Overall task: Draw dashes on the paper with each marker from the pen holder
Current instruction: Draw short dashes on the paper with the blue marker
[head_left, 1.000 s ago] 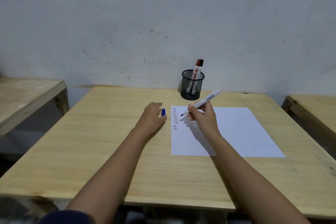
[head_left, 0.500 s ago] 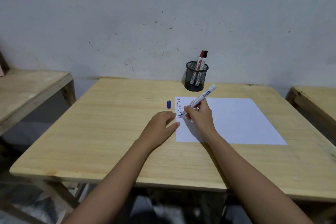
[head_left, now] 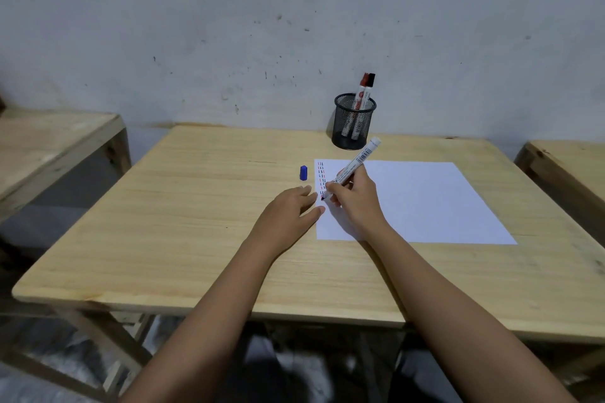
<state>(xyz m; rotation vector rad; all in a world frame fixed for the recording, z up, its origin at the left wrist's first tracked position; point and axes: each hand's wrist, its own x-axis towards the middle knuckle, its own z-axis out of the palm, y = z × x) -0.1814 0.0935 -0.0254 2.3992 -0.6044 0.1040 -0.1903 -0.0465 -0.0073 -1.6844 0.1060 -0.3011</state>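
Gripping: the right hand (head_left: 355, 198) pinches the uncapped marker (head_left: 352, 168) low on its barrel, fingers clenched round it, tip down on the paper (head_left: 419, 203) near the sheet's left edge.
Tilt: the barrel leans up and away to the right, its rear end pointing toward the pen holder (head_left: 354, 123).
Free hand: the left hand (head_left: 288, 213) lies flat and empty on the table (head_left: 183, 206), fingers spread, fingertips touching the paper's left edge and steadying it.
Marks: columns of short dashes (head_left: 321, 178) run down the left margin, red and darker ones side by side; the tip sits at their lower end.
Cap: a blue cap (head_left: 303, 172) rests on the wood just left of the sheet, so this is probably the blue marker.
Remaining: two markers, red-capped (head_left: 362, 88) and black-capped (head_left: 370, 85), stand in the holder at the table's far side.
Doing it well: keep strokes short and evenly spaced, lift cleanly between them, stay parallel to the neighbouring column, and keep the left fingertips pressing so the sheet cannot creep.
Risk: the writing hand's heel may smear fresh ink.
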